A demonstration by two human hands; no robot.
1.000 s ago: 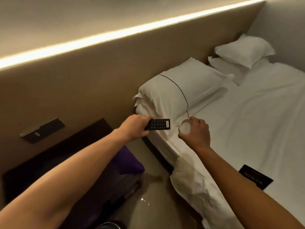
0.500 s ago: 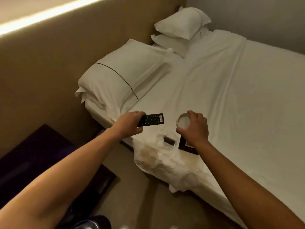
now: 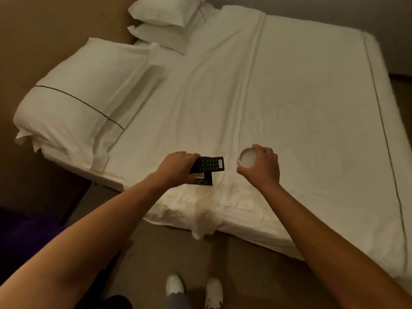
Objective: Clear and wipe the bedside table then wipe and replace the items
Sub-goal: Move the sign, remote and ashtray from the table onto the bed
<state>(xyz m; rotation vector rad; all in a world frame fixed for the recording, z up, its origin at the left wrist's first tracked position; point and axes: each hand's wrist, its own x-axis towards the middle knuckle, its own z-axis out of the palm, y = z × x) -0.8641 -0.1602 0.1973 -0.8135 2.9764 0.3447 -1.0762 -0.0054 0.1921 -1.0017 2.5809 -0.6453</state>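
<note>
Held over the bed (image 3: 278, 90), remote (image 3: 210, 164) gripped in left hand (image 3: 178, 168) above a dark card (image 3: 204, 181), white dish (image 3: 247, 159) clasped in right hand (image 3: 262, 165); best lowered flat, well inside the edge.

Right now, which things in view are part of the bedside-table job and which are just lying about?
Job items:
- remote, in the left hand's grip
- small white round dish, in the right hand's grip
- dark card lying on the bed sheet under the remote

Just there:
- near pillows, stacked
- far pillows
- white shoes on the floor
</note>
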